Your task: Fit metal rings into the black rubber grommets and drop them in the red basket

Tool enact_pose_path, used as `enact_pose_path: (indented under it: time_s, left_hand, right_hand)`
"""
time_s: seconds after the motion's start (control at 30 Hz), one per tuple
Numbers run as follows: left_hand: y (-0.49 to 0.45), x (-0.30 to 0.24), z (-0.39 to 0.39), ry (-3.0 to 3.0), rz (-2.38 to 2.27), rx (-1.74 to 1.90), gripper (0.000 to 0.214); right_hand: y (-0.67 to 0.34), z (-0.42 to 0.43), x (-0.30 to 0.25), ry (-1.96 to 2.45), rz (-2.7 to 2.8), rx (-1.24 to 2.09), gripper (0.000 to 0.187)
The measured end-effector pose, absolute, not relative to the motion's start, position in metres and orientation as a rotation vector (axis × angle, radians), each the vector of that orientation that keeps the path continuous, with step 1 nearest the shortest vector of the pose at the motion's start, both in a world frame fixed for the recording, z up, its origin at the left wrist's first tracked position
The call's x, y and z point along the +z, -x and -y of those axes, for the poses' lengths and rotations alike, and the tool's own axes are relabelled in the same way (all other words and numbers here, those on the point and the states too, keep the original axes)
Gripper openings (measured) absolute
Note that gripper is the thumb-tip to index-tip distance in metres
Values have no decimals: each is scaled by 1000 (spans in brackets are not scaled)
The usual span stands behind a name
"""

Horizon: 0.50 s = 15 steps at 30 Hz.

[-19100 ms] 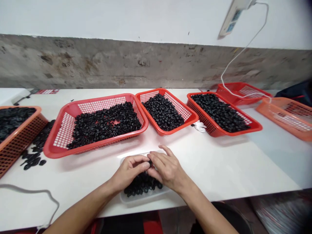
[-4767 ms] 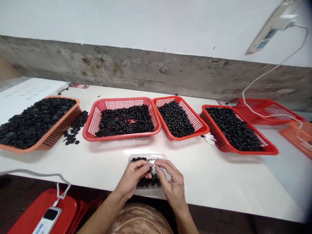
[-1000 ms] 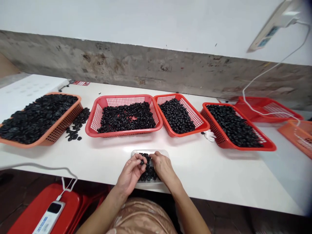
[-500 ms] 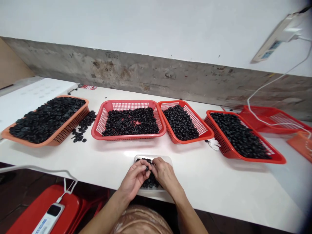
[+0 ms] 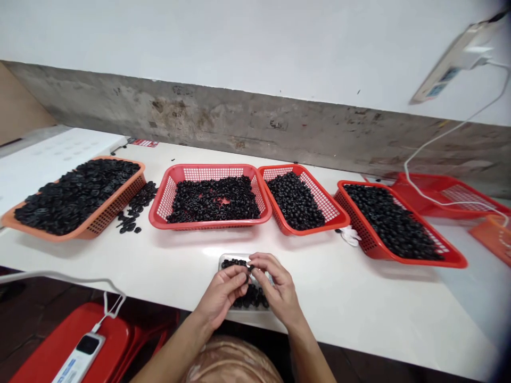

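Over a shallow clear plastic tray (image 5: 222,259) at the table's front edge, both my hands meet fingertip to fingertip. My left hand (image 5: 224,292) is closed in a pinch on a small black part (image 5: 246,277). My right hand (image 5: 276,286) pinches at a small black piece (image 5: 251,268) right beside it; whether the two pieces are joined I cannot tell. Beneath my hands, loose black parts (image 5: 252,297) lie in the tray, partly hidden by my fingers.
Behind the tray stand a pink-red basket (image 5: 211,225) of black rings and red baskets (image 5: 337,226) (image 5: 423,261) of rounded black parts. An orange basket (image 5: 75,236) heaped with flat black pieces is at left, loose pieces (image 5: 139,202) beside it. A power bank (image 5: 82,354) lies on a red stool (image 5: 35,351).
My right hand has come up from the tray to my left fingertips, now with a small black piece in its pinch. The left hand has stayed nearly in place.
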State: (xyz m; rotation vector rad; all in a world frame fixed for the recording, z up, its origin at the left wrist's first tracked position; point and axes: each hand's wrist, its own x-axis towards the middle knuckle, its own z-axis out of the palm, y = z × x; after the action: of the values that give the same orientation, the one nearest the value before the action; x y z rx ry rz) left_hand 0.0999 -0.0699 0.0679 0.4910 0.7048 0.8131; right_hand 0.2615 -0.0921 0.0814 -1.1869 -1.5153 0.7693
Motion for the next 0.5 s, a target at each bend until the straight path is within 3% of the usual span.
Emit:
enact_pose_path:
  time_s: [0.5]
  left_hand:
    - [-101,75,70,-536,-752,802,27]
  right_hand:
    - [-263,102,79,1167,1601,708,27]
